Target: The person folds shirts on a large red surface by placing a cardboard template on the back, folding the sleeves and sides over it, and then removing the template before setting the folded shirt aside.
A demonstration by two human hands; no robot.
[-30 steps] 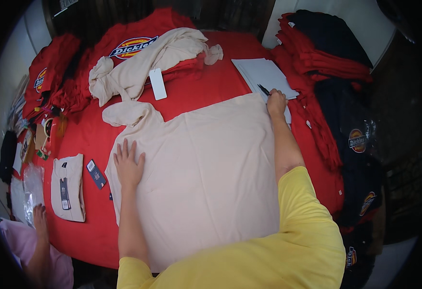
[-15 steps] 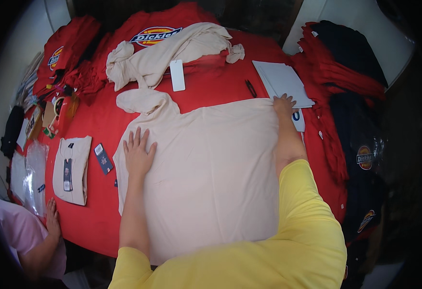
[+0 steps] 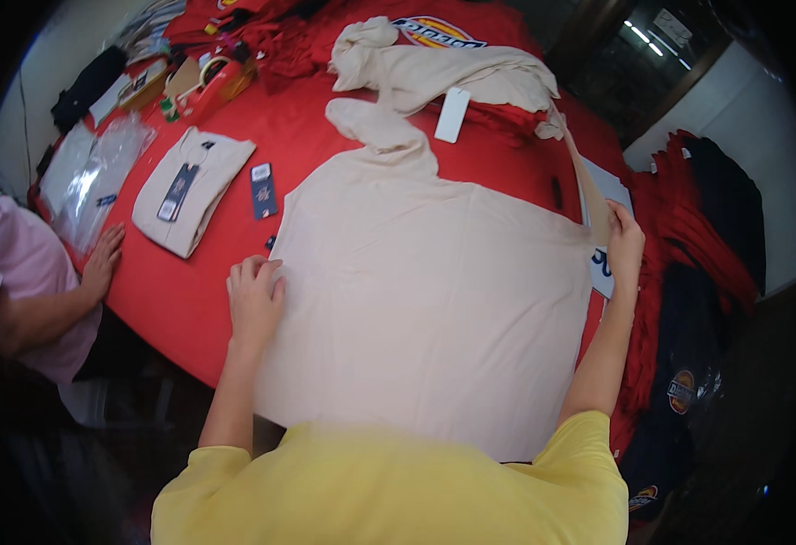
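A beige shirt (image 3: pixel 425 309) lies spread flat before me, one sleeve reaching toward the far side. My left hand (image 3: pixel 254 295) is at the shirt's left edge, its fingers curled over the cloth. At the far right corner of the shirt, my right hand (image 3: pixel 625 241) grips a thin tan sheet (image 3: pixel 587 186) that stands up on edge; whether it is card or cloth I cannot tell. Behind that sheet, white sheets (image 3: pixel 608 184) show in part.
Left of the shirt lie a folded beige shirt (image 3: pixel 193 191) with a dark tag and a loose tag (image 3: pixel 263 191). A crumpled beige garment (image 3: pixel 470 77) lies at the back. Another person's hand (image 3: pixel 103 263) rests on the red cloth's edge, near clear bags (image 3: pixel 98 177). Red and navy garments (image 3: pixel 697 218) are piled right.
My left hand has gone from flat on the shirt to curled at its edge. My right hand has lifted a tan sheet off the right corner. The view has turned.
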